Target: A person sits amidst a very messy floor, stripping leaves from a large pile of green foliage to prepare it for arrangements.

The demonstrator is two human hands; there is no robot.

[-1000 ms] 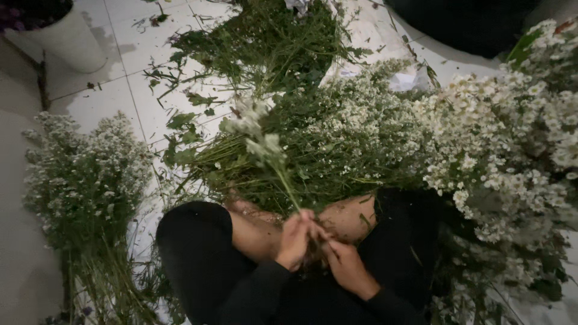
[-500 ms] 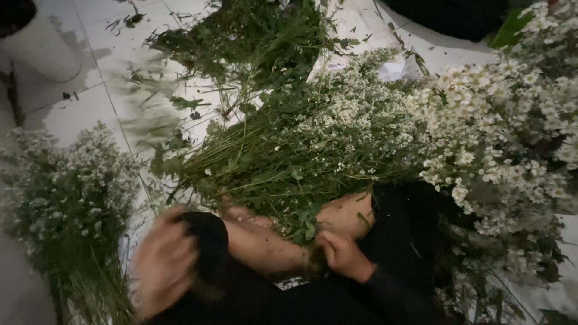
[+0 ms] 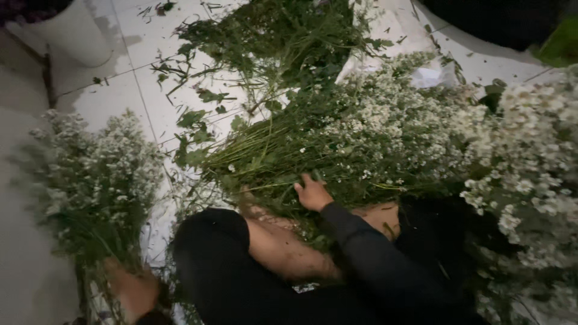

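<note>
My left hand (image 3: 135, 292) is low at the bottom left, blurred, at the stem ends of a bunch of small white flowers (image 3: 96, 174) lying on the floor. Its fingers cannot be made out. My right hand (image 3: 313, 192) reaches forward over my bare knee (image 3: 283, 247) into a big heap of green stems and white flowers (image 3: 337, 138). Its fingers are spread, their tips among the stems, with nothing clearly gripped. Black sleeves cover both arms.
A second thick mass of white flowers (image 3: 530, 162) fills the right side. Loose green leaves and cuttings (image 3: 271, 36) lie on the white tiled floor (image 3: 120, 90) ahead. A white pot (image 3: 66, 33) stands at the top left, with crumpled white paper (image 3: 421, 72) behind the heap.
Both hands were together at my knees on one flower stem. My left hand has swung out to the left bunch, and my right hand has moved forward into the middle heap.
</note>
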